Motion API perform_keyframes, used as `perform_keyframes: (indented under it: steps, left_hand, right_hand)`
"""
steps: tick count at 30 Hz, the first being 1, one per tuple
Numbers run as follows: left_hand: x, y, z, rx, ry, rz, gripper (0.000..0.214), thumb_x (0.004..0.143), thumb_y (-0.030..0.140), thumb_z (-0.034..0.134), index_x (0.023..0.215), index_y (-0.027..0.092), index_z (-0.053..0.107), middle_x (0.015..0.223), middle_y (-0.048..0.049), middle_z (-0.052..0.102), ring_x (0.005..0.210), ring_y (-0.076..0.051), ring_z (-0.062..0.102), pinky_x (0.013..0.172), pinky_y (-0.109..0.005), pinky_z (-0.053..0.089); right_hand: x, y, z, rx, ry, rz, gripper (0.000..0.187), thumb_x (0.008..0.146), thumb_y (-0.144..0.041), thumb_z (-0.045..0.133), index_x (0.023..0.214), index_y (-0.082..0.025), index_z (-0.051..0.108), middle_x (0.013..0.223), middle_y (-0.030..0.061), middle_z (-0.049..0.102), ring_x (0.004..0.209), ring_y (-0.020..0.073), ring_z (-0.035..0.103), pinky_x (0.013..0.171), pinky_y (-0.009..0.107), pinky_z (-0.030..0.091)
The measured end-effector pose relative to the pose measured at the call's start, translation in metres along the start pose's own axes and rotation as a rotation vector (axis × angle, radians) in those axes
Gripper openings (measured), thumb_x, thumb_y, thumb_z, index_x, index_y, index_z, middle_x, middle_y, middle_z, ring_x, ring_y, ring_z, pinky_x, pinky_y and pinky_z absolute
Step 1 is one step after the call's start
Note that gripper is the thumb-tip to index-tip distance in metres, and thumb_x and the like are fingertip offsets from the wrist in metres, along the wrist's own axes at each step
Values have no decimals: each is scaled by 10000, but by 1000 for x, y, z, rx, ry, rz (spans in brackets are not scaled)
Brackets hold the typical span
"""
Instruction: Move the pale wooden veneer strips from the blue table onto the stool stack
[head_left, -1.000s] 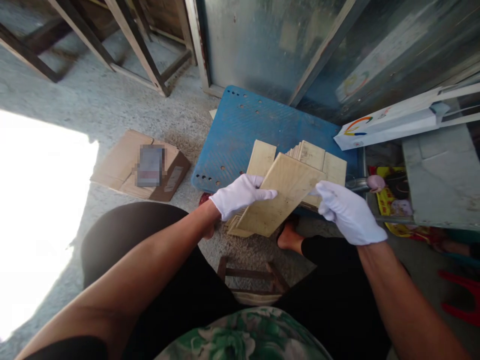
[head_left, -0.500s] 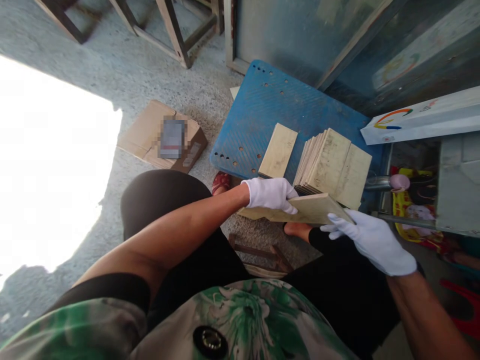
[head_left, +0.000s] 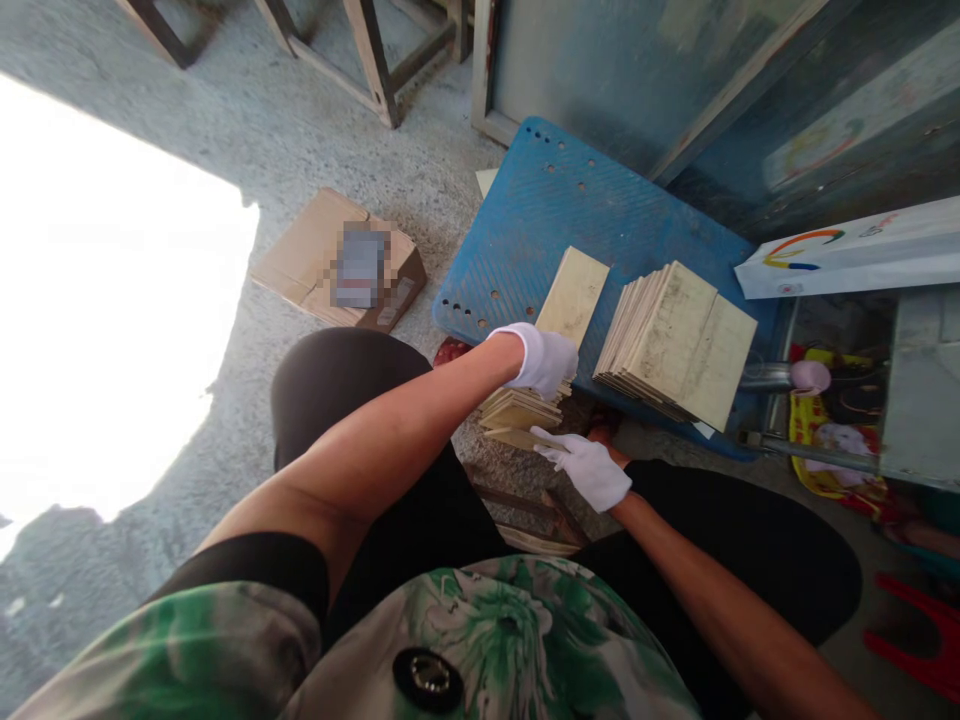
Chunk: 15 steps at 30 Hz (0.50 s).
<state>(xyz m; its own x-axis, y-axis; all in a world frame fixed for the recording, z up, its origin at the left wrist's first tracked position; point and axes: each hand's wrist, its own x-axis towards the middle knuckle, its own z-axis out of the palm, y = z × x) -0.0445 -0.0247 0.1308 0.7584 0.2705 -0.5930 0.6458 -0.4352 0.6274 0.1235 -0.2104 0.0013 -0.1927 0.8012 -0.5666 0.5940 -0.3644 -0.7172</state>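
Your left hand (head_left: 541, 358) and right hand (head_left: 589, 466) pinch the flat wooden board (head_left: 516, 437) over the low stack (head_left: 520, 409), its long axis running left-right.

Likely a small workshop: concrete floor (head_left: 247, 130), wooden frames (head_left: 375, 60), stacked boards (head_left: 675, 340) on a blue pallet (head_left: 540, 210).

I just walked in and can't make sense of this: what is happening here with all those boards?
A seated person in white gloves handles thin wooden boards. Both hands, left and right, are at a low pile between the knees, by the edge of a blue platform. On the platform lie one single board and a fanned stack.
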Motion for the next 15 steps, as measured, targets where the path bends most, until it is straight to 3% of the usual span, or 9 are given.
perform_keyframes:
  steps: [7,15]
  left_hand:
    - [-1,-3,0,180,-24,23,412,742,122,597,1144,55,660,1090,-201,673,959,-302,631,834,-356,461]
    - [4,-7,1,142,-2,2,361,733,103,595,1080,93,693,1037,-167,694,946,-289,639,832,-343,461]
  right_hand:
    - [31,40,38,26,27,59,389,837,-387,585,1177,-214,659,1064,60,704,825,202,656,793,330,526]
    - [36,44,46,92,15,86,398,836,-409,597,1210,-276,626,1141,7,674,952,180,637,889,316,497]
